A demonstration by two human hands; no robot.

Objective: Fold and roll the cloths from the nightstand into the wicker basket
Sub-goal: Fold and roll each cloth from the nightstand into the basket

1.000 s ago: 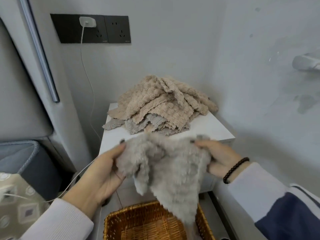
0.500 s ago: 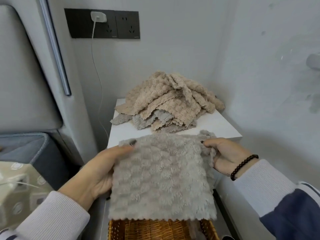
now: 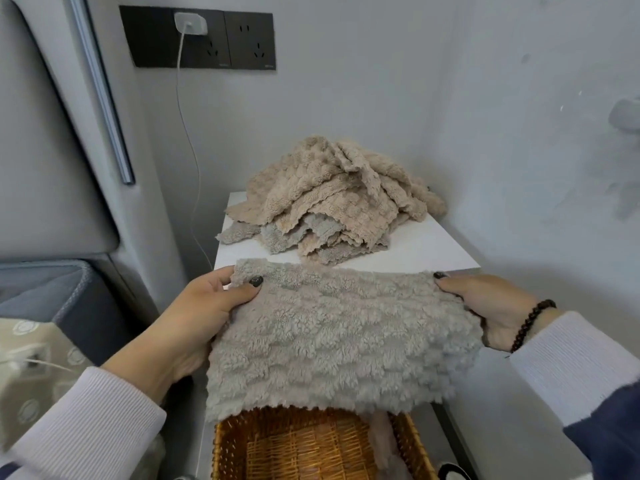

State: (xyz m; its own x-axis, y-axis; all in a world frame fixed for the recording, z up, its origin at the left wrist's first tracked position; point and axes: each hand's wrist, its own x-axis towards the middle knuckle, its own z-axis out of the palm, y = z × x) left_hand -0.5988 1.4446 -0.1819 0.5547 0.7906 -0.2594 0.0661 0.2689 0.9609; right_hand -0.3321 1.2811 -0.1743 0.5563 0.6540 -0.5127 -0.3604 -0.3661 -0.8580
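Grey cloth (image 3: 332, 334) stretched flat, both hands pinching top corners

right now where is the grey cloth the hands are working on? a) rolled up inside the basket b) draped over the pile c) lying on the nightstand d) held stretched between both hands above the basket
d: the left hand and right hand each pinch a top corner of the grey cloth, which hangs above the wicker basket.
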